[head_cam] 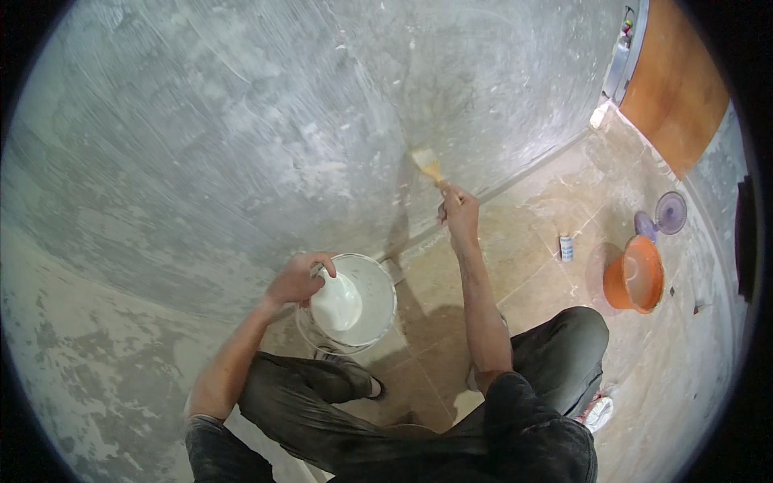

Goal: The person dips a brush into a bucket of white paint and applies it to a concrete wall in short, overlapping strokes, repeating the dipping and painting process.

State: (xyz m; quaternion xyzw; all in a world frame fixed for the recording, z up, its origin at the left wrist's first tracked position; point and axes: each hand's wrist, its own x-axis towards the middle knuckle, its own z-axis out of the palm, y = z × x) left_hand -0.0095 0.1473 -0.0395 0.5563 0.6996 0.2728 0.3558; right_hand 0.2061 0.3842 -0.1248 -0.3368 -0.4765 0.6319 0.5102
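My right hand point(460, 208) grips the handle of a paintbrush point(427, 164) with a pale yellow handle, its light bristles at the grey plastered wall point(272, 121). Whether the bristles touch the wall is hard to tell. My left hand point(304, 279) holds the left rim of a white plastic bucket point(379, 296), fingers outside and thumb over the edge. White liquid point(341, 305) lies in the bucket, which is tilted above the floor near the foot of the wall.
On the tiled floor point(531, 217) to the right stand a small can point(566, 249) bearing writing and an orange bucket point(615, 282). Purple translucent plastic pieces point(670, 212) lie beyond it. An orange-brown wooden panel point(676, 90) is at the upper right. My bent knees flank the floor before me.
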